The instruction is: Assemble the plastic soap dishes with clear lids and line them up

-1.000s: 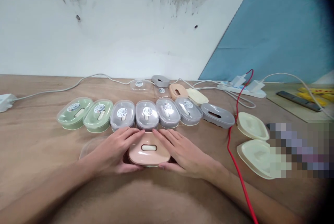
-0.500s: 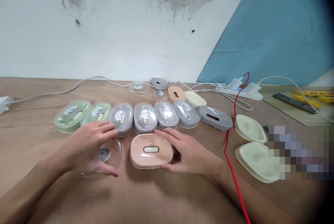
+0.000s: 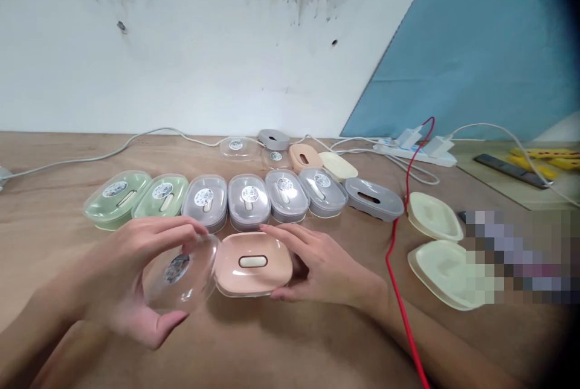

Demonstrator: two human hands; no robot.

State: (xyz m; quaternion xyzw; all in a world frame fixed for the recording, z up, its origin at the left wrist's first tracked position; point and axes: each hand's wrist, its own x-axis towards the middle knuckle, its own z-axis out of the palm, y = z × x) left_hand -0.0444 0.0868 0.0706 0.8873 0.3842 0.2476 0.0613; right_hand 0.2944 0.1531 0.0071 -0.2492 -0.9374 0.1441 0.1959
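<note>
My left hand (image 3: 131, 280) grips a clear plastic lid (image 3: 193, 277) by its edges, thumb below and fingers above. The lid bears a round printed sticker and is tilted up off the table, its right edge against or just before the pink soap box (image 3: 226, 256). This box has a cream oval piece showing in its middle slot. My right hand (image 3: 317, 262) holds the box's right end between thumb and fingers. Behind it stands a row of lidded boxes, green (image 3: 120, 199) ones at the left and grey (image 3: 249, 202) ones further right.
To the right lie an uncovered grey slotted piece (image 3: 374, 199) and pale cream trays (image 3: 446, 271). A red cable (image 3: 403, 292) runs past my right forearm from a white power strip (image 3: 417, 150). Further back are loose clear lids (image 3: 240, 148) and a pink slotted piece (image 3: 306, 156).
My left hand has closed on the clear lid, raised it from the table and tilted it beside the pink box. The right hand stays on the box, which sits slightly further left in view.
</note>
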